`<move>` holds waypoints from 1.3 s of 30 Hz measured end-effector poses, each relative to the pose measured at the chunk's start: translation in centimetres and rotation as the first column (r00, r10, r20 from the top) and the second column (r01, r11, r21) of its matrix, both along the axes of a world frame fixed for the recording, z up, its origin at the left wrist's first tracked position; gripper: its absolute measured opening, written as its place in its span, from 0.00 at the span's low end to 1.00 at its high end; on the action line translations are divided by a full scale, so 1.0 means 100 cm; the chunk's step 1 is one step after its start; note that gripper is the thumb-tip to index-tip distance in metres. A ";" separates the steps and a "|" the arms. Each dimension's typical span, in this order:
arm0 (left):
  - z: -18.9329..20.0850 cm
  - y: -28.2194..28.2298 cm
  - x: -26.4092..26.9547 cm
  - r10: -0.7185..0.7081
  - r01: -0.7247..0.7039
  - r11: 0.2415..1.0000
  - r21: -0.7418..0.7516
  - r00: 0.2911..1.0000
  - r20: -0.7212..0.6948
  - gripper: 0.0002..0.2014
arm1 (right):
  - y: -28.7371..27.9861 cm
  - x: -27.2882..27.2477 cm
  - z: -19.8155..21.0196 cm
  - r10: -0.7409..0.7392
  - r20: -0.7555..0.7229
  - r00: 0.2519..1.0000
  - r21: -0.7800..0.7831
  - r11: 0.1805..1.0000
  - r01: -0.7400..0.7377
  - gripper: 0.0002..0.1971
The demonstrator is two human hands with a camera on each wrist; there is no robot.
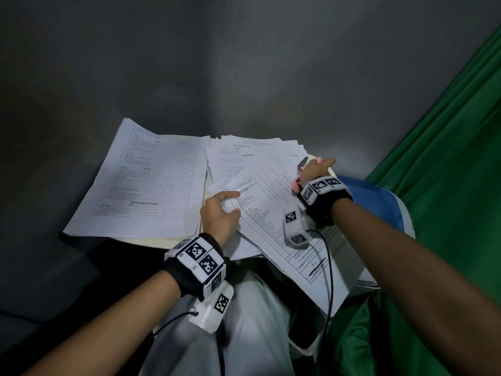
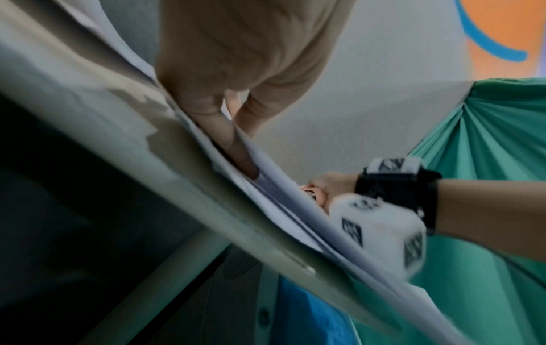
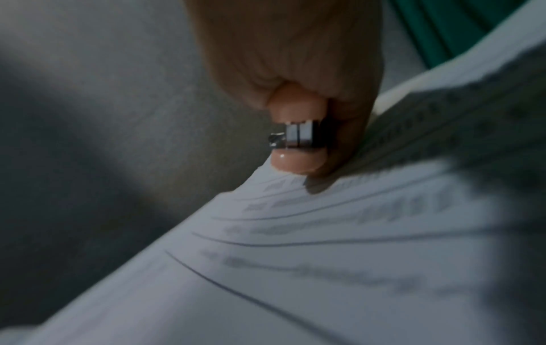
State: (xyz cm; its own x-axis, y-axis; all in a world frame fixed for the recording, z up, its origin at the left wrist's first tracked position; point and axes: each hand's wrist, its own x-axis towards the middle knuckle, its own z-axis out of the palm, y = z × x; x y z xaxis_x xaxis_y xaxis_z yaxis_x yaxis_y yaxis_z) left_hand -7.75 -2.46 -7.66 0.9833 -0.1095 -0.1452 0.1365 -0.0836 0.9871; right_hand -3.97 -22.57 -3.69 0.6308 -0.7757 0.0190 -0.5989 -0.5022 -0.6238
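**Grey walls, a crowded bench, one staple that could go wrong**

Grey walls close round a small bench (image 1: 150,240) that the paperwork overhangs on several sides. My right grip (image 1: 315,169) is curled tight round the pink stapler (image 3: 295,137), whose nose sits at the far corner of the tilted sheets (image 1: 271,210). My left grip (image 1: 219,213) pinches the left edge of those same sheets, with a finger tucked between the layers.

That tucked finger is my first worry. I judge it may be splitting the set, so the staple could catch only some of the pages. The sheets also lie fanned, their edges not squared, so a bite this near the corner might miss the lower ones or tear out. Whether the stapler's mouth is really over the paper I cannot tell, because the wrist view is blurred.

The loose pile (image 1: 244,150) underneath lies touching my set and could be stapled in by accident. Much of the set hangs off the bench toward my lap, so it may slide if my left pinch slackens. The cable (image 1: 330,267) from my wrist crosses the page and could drag it.
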 end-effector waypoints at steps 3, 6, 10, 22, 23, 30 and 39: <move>0.007 0.004 0.009 -0.048 0.043 0.997 0.067 0.996 0.078 0.14 | -0.002 -0.011 0.005 -0.014 0.246 0.969 0.182 0.983 -0.032 0.13; 0.020 0.015 0.025 -0.097 0.066 0.981 0.182 0.982 0.165 0.11 | -0.001 -0.029 0.017 0.227 0.176 0.958 0.115 0.962 -0.249 0.14; 0.030 0.039 0.057 -0.158 0.077 0.911 0.405 0.973 0.171 0.10 | 0.011 -0.053 0.038 0.451 0.154 0.879 0.149 0.869 -0.472 0.10; 0.079 0.022 0.009 -0.477 0.245 0.791 0.560 0.821 0.315 0.32 | 0.044 -0.100 0.048 0.701 0.160 0.695 0.063 0.695 -0.716 0.14; 0.083 0.019 0.005 -0.479 0.357 0.823 0.442 0.854 0.203 0.33 | 0.048 -0.104 0.051 0.713 0.182 0.678 0.056 0.681 -0.731 0.14; 0.094 0.000 -0.020 -0.578 0.565 0.811 0.149 0.813 0.066 0.14 | 0.052 -0.137 0.075 0.772 0.213 0.599 0.021 0.610 -0.792 0.15; 0.115 -0.029 -0.099 -0.570 0.566 0.821 0.068 0.816 0.094 0.10 | 0.000 -0.214 0.088 0.823 0.070 0.563 -0.046 0.567 -0.823 0.16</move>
State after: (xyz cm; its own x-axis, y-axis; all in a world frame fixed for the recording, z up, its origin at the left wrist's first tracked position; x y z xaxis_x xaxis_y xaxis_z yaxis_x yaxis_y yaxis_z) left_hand -17.61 -5.36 3.81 0.7572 -0.6504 -0.0596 -0.0500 -0.1487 0.9876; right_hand -25.41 -22.55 5.07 0.9919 0.0792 0.0988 0.1243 -0.7578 -0.6405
